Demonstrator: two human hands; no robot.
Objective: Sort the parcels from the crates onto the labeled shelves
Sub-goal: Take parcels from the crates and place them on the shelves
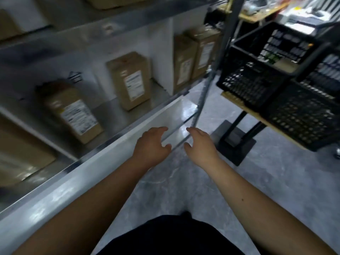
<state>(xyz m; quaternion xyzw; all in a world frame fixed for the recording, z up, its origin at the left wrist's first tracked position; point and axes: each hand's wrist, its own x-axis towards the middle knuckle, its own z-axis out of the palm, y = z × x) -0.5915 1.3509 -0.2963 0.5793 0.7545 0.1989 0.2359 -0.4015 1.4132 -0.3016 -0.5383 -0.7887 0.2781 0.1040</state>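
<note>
Both my hands reach out in front of me with nothing in them. My left hand hangs with loosely spread fingers just off the front edge of the metal shelf. My right hand is beside it, fingers relaxed, over the floor. On the shelf stand brown cardboard parcels with white labels: one at the left, one in the middle, two at the right. Black plastic crates sit on a wooden table to the right.
A grey shelf upright stands between the shelf and the crates. The table's black leg and base plate rest on the grey floor near my right hand. A large brown box fills the shelf's far left. Cluttered tables lie behind the crates.
</note>
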